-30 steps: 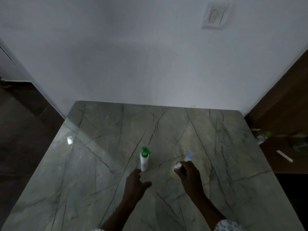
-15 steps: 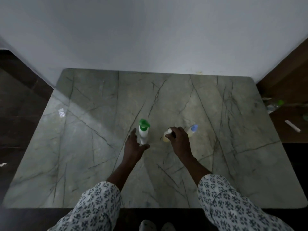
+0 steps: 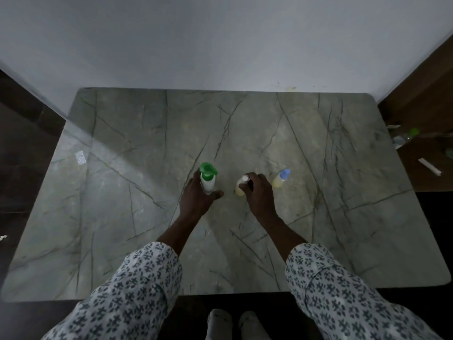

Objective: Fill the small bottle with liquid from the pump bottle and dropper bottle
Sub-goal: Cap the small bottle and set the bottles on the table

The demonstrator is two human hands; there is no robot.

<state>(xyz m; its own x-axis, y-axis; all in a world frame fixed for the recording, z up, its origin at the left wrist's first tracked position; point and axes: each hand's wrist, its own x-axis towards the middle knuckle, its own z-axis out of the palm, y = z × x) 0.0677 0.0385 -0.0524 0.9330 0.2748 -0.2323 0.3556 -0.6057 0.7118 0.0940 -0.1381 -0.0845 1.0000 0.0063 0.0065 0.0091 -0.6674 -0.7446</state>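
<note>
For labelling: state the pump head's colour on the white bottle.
Green; the plastic pump head shows best in the head view.

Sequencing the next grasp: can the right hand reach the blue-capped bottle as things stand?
Probably yes, once freed. The blue-capped bottle stands upright just right of the right hand, with only table between them. But that hand grips the small bottle, so it must let go first.

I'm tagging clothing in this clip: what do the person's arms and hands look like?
The left sleeve and right sleeve are loose pale fabric printed all over with small dark blue-grey flower-like motifs, ending partway along the forearms. The left hand and right hand are bare: no gloves, no watch or ring visible in this dim view.
</note>
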